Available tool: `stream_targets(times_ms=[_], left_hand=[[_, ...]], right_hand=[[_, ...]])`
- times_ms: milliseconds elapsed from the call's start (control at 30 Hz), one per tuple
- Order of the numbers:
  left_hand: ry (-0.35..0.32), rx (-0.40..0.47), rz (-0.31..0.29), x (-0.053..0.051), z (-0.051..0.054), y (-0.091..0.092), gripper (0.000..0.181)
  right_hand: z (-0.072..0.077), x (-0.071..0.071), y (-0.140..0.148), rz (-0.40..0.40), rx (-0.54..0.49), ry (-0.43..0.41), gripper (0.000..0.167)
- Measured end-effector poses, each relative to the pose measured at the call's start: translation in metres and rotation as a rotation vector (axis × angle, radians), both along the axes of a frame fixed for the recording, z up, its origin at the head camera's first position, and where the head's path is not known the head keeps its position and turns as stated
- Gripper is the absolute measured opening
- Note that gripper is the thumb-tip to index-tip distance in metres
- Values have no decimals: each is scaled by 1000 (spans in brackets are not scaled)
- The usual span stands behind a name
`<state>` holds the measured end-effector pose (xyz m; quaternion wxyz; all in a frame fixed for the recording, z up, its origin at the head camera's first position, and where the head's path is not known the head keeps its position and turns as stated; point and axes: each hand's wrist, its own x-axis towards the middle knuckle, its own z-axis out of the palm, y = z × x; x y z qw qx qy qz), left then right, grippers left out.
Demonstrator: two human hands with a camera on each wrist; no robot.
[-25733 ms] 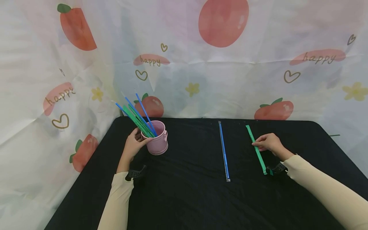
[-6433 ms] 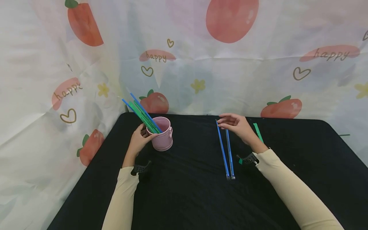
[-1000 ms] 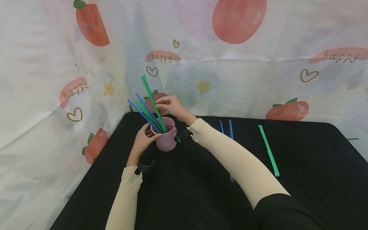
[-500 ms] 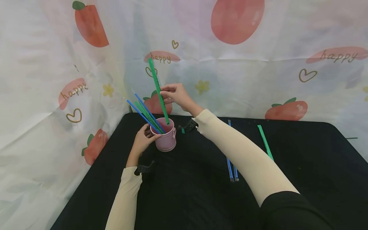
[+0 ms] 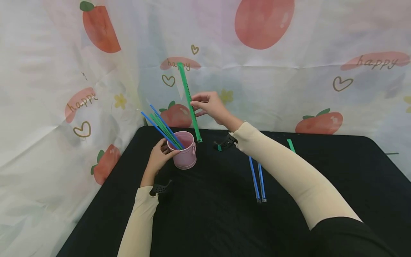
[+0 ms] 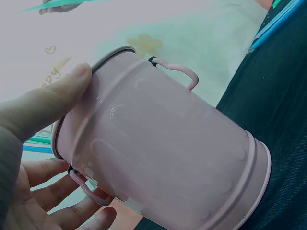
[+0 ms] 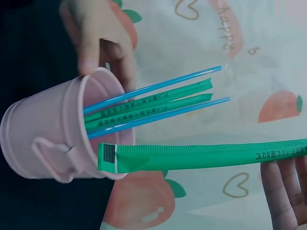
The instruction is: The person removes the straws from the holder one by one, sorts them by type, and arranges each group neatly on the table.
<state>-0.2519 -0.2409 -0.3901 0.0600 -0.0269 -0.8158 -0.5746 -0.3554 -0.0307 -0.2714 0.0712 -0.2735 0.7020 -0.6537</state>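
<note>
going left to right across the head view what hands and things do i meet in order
Left hand, pink bucket, right hand, two blue straws, partly hidden green straw.

bucket (image 7: 43, 127) is pink; held stick (image 7: 192, 157) green, black print; inside bucket, blue sticks (image 7: 156, 88), green sticks (image 7: 165, 96) with black print; tabletop (image 5: 205, 217) black; sleeves (image 5: 282, 164) cream; backdrop (image 5: 263, 85) pastel white printed with red-orange fruit (image 5: 264, 23), yellow flowers (image 5: 120, 101), gold hearts (image 5: 82, 130), "happy" on pink blobs (image 5: 375, 61).
</note>
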Motion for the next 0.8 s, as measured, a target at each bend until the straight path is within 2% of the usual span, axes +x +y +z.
stream_targets(times_ms=[200, 433, 667, 800], left_hand=[[0, 13, 0, 0, 0, 0, 68], [-8, -10, 0, 0, 0, 0, 68], [1, 29, 2, -16, -23, -9, 69], [26, 9, 9, -17, -27, -10, 67]], right_hand=[[-5, 6, 20, -19, -5, -5, 22], [-9, 15, 50, -34, -20, 4, 21], [-8, 22, 84, -40, 13, -10, 18], [-7, 27, 104, -45, 41, -7, 15]])
